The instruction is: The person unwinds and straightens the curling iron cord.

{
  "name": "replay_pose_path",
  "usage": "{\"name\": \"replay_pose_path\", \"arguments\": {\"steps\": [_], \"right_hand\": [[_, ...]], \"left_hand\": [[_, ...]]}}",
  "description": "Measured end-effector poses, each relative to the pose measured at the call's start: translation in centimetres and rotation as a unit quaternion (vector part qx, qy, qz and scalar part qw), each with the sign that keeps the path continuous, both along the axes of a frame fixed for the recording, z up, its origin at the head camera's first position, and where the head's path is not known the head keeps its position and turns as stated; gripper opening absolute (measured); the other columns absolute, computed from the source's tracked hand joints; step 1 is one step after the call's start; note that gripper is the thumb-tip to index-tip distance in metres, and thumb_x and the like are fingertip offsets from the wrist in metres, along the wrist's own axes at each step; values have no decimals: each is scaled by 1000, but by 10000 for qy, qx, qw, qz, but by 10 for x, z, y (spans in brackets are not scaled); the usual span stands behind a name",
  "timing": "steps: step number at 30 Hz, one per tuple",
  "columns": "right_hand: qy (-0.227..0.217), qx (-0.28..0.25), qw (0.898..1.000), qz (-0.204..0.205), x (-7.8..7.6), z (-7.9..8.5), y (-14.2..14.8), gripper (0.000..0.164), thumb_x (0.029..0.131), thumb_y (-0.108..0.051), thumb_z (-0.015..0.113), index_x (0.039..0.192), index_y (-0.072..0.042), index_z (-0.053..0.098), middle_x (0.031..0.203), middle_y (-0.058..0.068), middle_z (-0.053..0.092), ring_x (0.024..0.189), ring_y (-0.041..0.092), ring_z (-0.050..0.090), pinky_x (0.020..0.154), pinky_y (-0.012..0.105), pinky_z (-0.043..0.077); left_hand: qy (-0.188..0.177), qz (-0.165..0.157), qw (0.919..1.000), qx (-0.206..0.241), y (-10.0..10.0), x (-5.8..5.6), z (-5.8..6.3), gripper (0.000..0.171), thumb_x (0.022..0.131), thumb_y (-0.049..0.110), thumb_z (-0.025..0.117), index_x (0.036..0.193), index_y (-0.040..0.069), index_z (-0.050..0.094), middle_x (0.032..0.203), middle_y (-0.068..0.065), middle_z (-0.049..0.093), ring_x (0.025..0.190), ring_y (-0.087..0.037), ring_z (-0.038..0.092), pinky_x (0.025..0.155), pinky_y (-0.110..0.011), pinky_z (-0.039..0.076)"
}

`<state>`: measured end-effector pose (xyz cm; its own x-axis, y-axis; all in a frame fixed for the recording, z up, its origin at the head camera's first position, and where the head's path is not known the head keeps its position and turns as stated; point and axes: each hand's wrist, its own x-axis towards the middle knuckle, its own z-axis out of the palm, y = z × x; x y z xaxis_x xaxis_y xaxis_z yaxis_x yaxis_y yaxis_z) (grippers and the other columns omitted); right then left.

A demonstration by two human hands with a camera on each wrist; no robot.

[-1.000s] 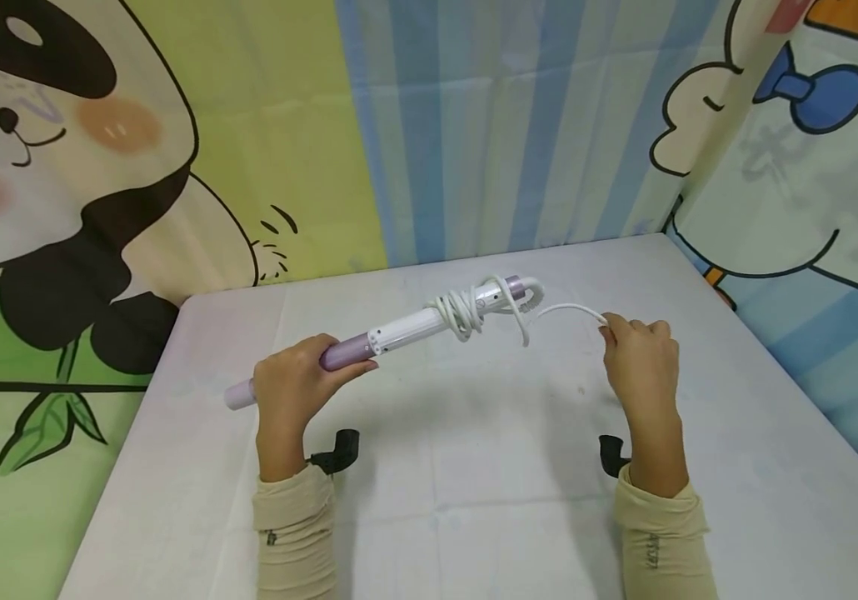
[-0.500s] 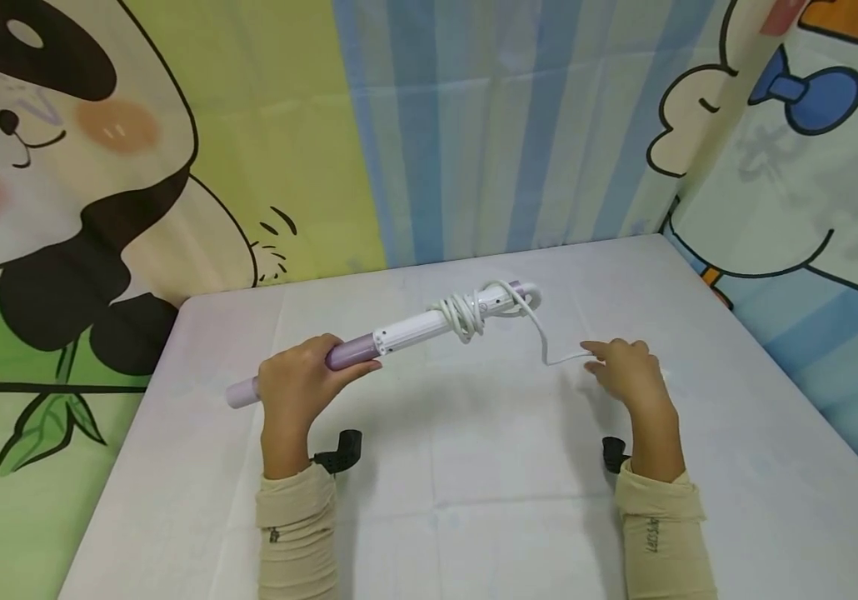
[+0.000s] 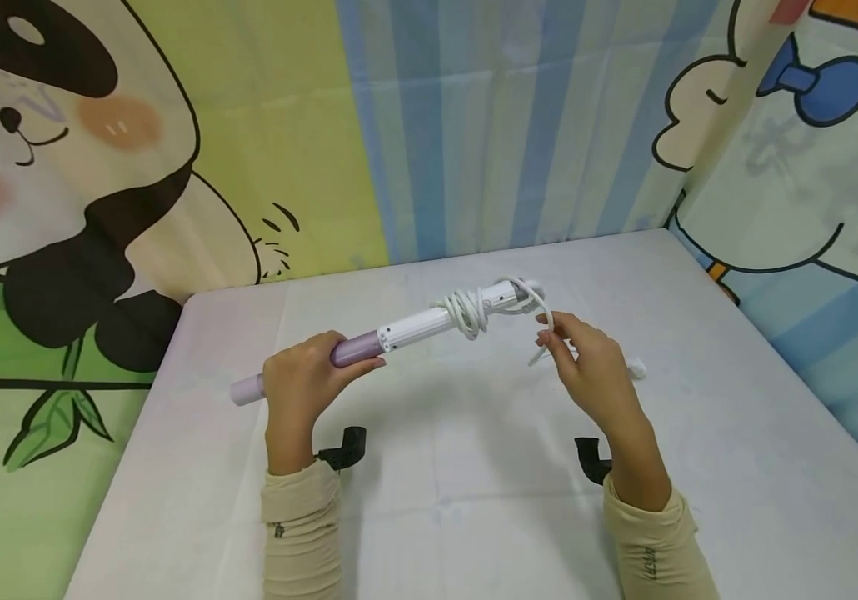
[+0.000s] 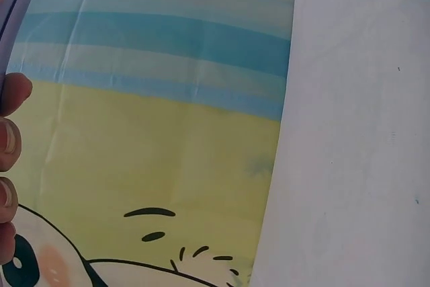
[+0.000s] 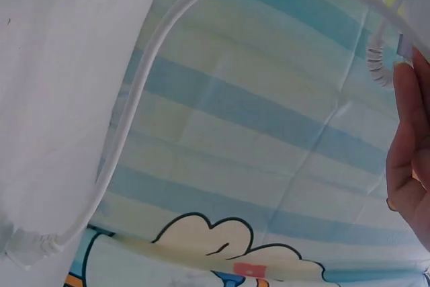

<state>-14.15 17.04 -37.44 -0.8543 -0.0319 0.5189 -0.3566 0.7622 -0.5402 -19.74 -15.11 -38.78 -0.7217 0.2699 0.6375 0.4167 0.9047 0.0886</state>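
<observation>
A long purple-and-white hair iron (image 3: 420, 327) is held slanting above the table, its far end up to the right. My left hand (image 3: 301, 385) grips its purple part; curled fingertips (image 4: 9, 140) show at the edge of the left wrist view. Several turns of white power cord (image 3: 466, 313) wrap the iron's white part. At its far end, my right hand (image 3: 596, 367) pinches the loose cord between thumb and fingers. In the right wrist view this cord (image 5: 144, 75) arches over to a white plug (image 5: 32, 250). The right hand partly hides the plug in the head view.
A white-covered table (image 3: 429, 500) lies beneath both hands. Cartoon-printed cloth (image 3: 466, 125) stands along its back and right sides. Black wrist mounts (image 3: 346, 448) stick out beside each forearm.
My right hand has moved left from the cord's outer stretch to beside the iron's far end. The plug now shows behind that hand. The left hand and iron have hardly moved.
</observation>
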Motion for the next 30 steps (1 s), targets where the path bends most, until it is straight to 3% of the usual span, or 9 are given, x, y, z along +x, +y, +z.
{"name": "replay_pose_path", "arguments": {"steps": [5,12,23,30], "right_hand": [[498,-101,9981,-348,-7,-6,1,18,84,-1,62,101,5,61,82,16,69,76,29,64,66,46,51],[415,23,9967,-695,-10,-9,5,18,87,-6,59,100,6,61,79,17,68,72,31,62,65,46,49],[-272,235,9955,-877,-11,-11,9,19,88,-6,57,102,6,61,80,17,67,71,30,57,59,40,44],[-850,411,9935,-638,-9,-10,8,21,91,-9,54,107,4,60,81,13,67,75,29,56,64,40,42]], "left_hand": [[-29,-21,10000,9,-1,1,-1,86,69,84,21,70,9,62,54,-3,57,40,-13,42,39,-26,27],[-24,-178,9998,-29,-2,0,1,85,68,85,22,69,10,63,54,-2,57,40,-12,41,39,-25,27],[-74,-337,9993,175,-4,2,1,83,68,84,27,71,9,64,57,-2,60,42,-13,45,42,-24,29],[92,-303,9989,343,-4,3,3,82,70,83,29,71,8,64,57,-3,60,42,-15,46,41,-26,29]]}}
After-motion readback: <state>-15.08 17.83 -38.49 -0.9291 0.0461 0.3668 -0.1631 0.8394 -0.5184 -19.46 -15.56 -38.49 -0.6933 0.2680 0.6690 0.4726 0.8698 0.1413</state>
